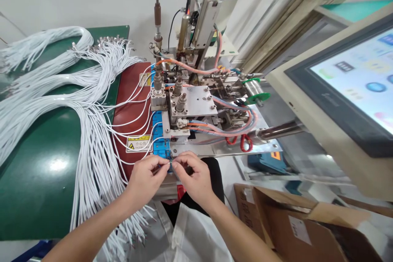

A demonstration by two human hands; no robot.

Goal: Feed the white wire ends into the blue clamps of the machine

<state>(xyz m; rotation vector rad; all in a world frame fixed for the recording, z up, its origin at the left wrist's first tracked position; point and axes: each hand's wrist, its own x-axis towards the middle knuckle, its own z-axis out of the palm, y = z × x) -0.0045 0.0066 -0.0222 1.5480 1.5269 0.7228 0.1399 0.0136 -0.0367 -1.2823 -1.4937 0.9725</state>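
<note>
My left hand (145, 178) and my right hand (193, 176) meet fingertip to fingertip at the near edge of a small assembly machine (190, 102). Both pinch the end of a thin white cable (153, 149) just below the machine's blue fixture blocks (160, 145). The pinched tip is too small to make out clearly. Several white cables run from the fixture across a red plate (132, 98) to the left.
A big bundle of white cables (61, 90) lies over the green table (37, 188) on the left. A touchscreen panel (353, 86) stands at the right. An open cardboard box (294, 221) sits at the lower right. Pneumatic hoses and cylinders rise above the fixture.
</note>
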